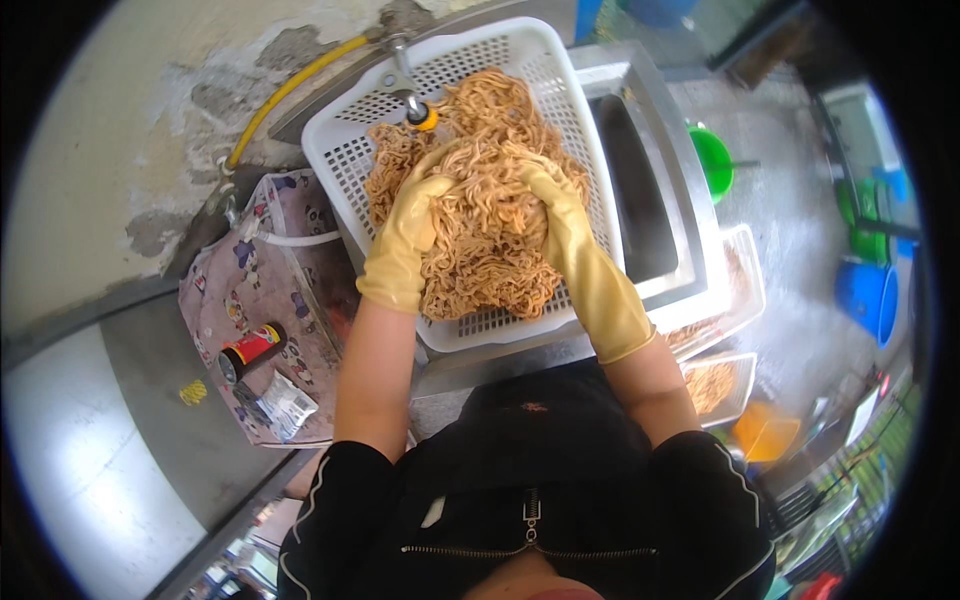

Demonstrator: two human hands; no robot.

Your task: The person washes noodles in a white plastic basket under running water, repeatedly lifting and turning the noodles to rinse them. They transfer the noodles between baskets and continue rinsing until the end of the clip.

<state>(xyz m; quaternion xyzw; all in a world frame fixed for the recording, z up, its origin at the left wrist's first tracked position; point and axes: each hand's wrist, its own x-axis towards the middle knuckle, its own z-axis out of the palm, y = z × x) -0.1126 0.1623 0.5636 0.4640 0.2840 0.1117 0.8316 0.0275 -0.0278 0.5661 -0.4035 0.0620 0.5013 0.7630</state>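
A white perforated plastic basket (pixel 592 187) rests over a metal sink and holds a heap of tan, stringy, noodle-like strands (pixel 495 105). Both my hands wear yellowish rubber gloves. My left hand (pixel 420 202) grips the left side of a clump of the strands (pixel 484 187), its fingertips partly buried. On the clump's right side, my right hand (pixel 551 191) presses in with curled fingers. More strands lie below and behind the clump. Just above my left hand hangs a faucet with a yellow-ringed nozzle (pixel 421 116).
To the right is a stainless-steel sink basin (pixel 637 187). White trays of similar strands (pixel 709 386) stand lower right, near a green bucket (pixel 709 161) and a blue bucket (pixel 866 300). A patterned cloth cover (pixel 300 315) at left bears a red-labelled can (pixel 255 349). A yellow hose (pixel 289 86) runs along the wall.
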